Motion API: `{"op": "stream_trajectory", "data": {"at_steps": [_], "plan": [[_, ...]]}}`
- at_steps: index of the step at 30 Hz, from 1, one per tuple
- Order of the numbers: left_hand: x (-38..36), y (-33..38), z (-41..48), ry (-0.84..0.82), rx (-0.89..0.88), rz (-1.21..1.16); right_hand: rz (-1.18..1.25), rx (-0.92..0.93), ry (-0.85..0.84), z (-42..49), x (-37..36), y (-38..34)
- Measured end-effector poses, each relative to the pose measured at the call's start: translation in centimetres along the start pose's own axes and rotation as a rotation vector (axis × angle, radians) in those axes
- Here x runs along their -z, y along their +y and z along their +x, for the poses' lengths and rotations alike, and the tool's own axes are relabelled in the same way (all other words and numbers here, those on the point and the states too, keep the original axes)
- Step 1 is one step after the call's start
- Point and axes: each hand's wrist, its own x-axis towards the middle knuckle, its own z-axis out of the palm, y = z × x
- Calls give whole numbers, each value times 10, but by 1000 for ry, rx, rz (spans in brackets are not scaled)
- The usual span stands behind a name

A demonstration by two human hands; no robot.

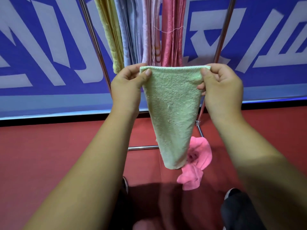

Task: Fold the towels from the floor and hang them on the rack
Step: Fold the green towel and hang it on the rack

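A light green towel (pixel 172 110) hangs folded in front of me, held by its top edge. My left hand (pixel 127 87) pinches its top left corner and my right hand (pixel 221 87) pinches its top right corner. Its lower end tapers down toward the floor. Below it, a pink towel (pixel 194 165) lies crumpled on the red floor. Behind the green towel stands the metal rack (pixel 93 39), with several towels hanging on it: yellow (pixel 111 34), blue (pixel 127 30), pale pink (pixel 149 30) and rose (pixel 172 30).
The rack's base bar (pixel 142 147) runs across the floor under the green towel, and a right upright (pixel 224 30) slants upward. A blue and white banner wall (pixel 41 55) stands behind. My dark shoes (pixel 235 206) show at the bottom.
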Motion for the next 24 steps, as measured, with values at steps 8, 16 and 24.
{"op": "stream_trajectory", "data": {"at_steps": [8, 16, 24], "plan": [[-2, 6, -5, -98, 149, -245, 13, -21, 3, -2, 5, -1], [3, -3, -1, -126, 300, -186, 80, -154, -43, 1, 3, 12], [0, -14, -9, -36, 460, -172, 72, -190, -28, -3, -7, 24]]}}
